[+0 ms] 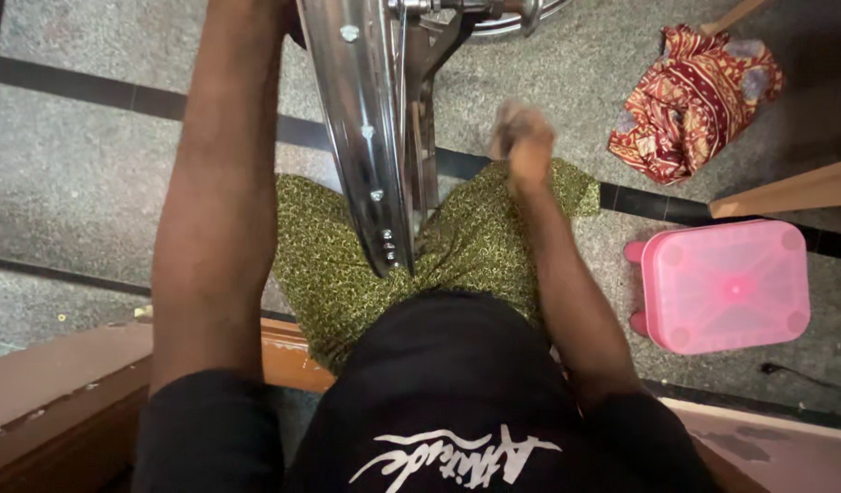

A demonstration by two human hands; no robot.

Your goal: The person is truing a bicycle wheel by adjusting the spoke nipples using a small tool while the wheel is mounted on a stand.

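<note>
Because the camera looks straight down from the person's head, the grey speckled floor [83,173] with its dark inlaid strips fills most of the view, and everything else is seen from above. The person sits with the lap, covered in green patterned cloth [475,237], spread under a chrome bicycle wheel rim [365,137], which stands on edge and runs from the far top of the view down to the lap. The rim appears to rest in a metal stand or fork [425,110], which would keep it upright while it is worked on; spoke nipples dot its shiny inner face.

The left arm reaches far along the left side of the rim, but the left hand passes out of the top of the view, so I cannot tell whether it grips anything. The right hand [522,141] is raised just right of the stand, near the rim but apart from it; it is blurred, the fingers look curled fairly close, and whether it holds some small thing I cannot tell.

To the right on the floor a pink plastic stool [726,285] stands near, well apart from the rim. Farther off lies a bundled red patterned cloth [689,96]. A brown wooden ledge [64,383] runs along the near left.
</note>
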